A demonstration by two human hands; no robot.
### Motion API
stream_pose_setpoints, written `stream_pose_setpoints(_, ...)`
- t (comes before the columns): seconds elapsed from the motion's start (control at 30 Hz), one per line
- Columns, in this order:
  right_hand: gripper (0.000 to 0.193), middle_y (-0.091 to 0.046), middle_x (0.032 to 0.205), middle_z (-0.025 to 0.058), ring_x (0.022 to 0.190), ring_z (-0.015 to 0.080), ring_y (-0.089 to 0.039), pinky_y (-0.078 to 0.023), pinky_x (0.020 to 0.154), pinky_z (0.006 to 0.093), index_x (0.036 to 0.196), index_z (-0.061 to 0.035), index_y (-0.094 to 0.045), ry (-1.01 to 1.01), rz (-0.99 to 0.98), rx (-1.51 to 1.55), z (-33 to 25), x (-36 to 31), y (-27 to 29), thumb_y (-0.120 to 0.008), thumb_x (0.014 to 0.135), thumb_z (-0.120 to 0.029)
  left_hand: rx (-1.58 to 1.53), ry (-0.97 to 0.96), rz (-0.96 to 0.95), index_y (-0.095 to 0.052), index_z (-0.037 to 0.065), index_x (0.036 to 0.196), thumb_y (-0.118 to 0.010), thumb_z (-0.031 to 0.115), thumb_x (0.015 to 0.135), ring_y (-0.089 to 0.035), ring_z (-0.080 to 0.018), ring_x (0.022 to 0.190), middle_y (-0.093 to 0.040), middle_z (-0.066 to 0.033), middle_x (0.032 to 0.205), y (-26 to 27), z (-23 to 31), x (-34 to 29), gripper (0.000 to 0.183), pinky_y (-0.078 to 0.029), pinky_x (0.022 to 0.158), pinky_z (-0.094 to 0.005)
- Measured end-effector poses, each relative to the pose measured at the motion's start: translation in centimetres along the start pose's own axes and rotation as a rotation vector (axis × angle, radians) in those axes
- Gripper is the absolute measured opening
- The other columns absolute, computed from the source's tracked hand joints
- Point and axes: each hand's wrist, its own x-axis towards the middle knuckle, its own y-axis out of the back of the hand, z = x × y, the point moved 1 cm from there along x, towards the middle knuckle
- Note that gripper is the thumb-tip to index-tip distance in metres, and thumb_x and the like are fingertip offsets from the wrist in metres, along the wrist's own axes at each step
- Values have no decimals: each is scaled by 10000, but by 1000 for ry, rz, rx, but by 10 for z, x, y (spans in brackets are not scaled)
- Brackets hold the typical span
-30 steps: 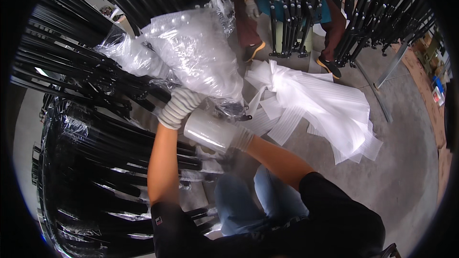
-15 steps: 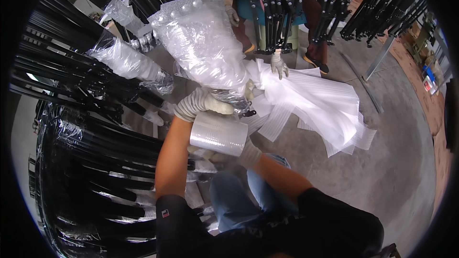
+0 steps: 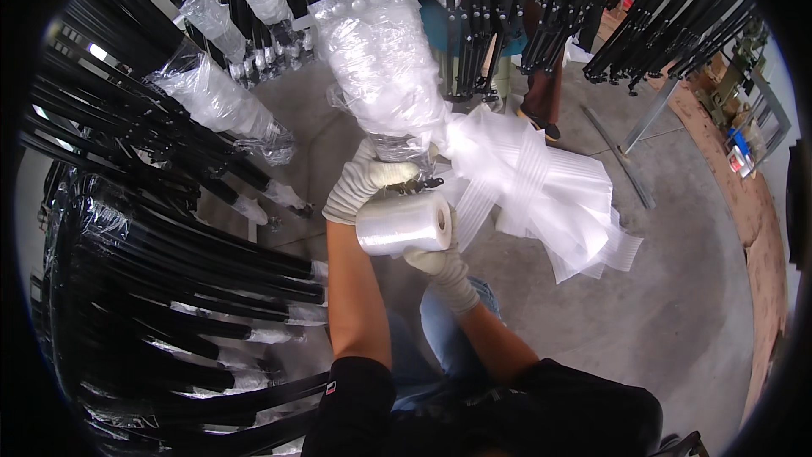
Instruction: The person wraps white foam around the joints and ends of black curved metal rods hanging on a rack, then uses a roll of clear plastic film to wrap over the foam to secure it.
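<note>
My left hand [image 3: 368, 182], in a pale knit glove, is closed around the lower end of a wrapped bundle [image 3: 381, 76]. Clear film and white padding cover this bundle, and dark metal ends poke out beside my thumb. Just below, my right hand [image 3: 444, 267], gloved too, grips a roll of clear stretch film [image 3: 402, 224] from its underside and right end. The roll lies nearly level, its hollow core facing right. Several white foam sheets [image 3: 541, 190] spread out to the right of the bundle's lower end.
Black metal tubes [image 3: 169, 262] with film-wrapped ends are stacked at left. More wrapped bundles [image 3: 207, 93] stand beyond them. Black riveted frames [image 3: 482, 17] hang at the back, with a person's leg [image 3: 541, 97] behind. A metal bar [image 3: 622, 156] lies on the grey floor [image 3: 643, 288].
The roll has turned so its right end and core show, and my right hand has come forward under it. A co-worker's gloved hand has left the foam sheets. The view has shifted slightly.
</note>
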Motion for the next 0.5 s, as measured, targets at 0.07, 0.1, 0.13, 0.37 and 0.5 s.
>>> stream_pose_setpoints(0.07, 642, -535, 897, 37, 791, 135, -529, -469, 704, 268, 1168, -41, -386, 310, 9, -380, -14, 3, 8, -730, 633, -123, -92, 23, -12, -599, 39, 1005, -686, 69, 680, -577, -167, 870, -623, -71, 936, -9, -6, 11, 338, -449, 793, -288)
stream_pose_setpoints(0.1, 671, -509, 964, 59, 862, 166, -508, -452, 754, 298, 1188, -32, -364, 172, -26, -105, -18, 1, 0, -725, 641, -174, -131, 43, 12, -600, 41, 1001, -686, 72, 682, -577, -165, 869, -623, -70, 934, -9, -1, 5, 332, -449, 792, -284)
stream_pose_setpoints(0.13, 705, -483, 1031, 81, 933, 196, -487, -435, 803, 328, 1208, -23, -342, 29, -60, 167, -27, -5, -8, -721, 650, -225, -170, 62, 37, -602, 42, 998, -687, 75, 684, -576, -162, 868, -624, -68, 932, -7, 1, -1, 327, -450, 790, -280)
stream_pose_setpoints(0.37, 791, -402, 1227, 141, 1125, 281, -425, -372, 954, 423, 1256, -14, -296, -159, -32, 767, -101, -5, -29, -670, 695, -427, -194, 52, -21, -487, 44, 1146, -660, 64, 700, -527, -130, 958, -568, -46, 1031, 1, -26, -7, 479, -437, 842, -279)
stream_pose_setpoints(0.5, 710, -417, 1246, 146, 1132, 262, -436, -392, 946, 424, 1258, -22, -317, -221, -87, 866, -103, 8, -26, -590, 765, -454, -240, 80, -128, -329, 25, 1266, -640, 162, 751, -442, -140, 1076, -459, -66, 1183, 18, -48, -29, 617, -406, 886, -270)
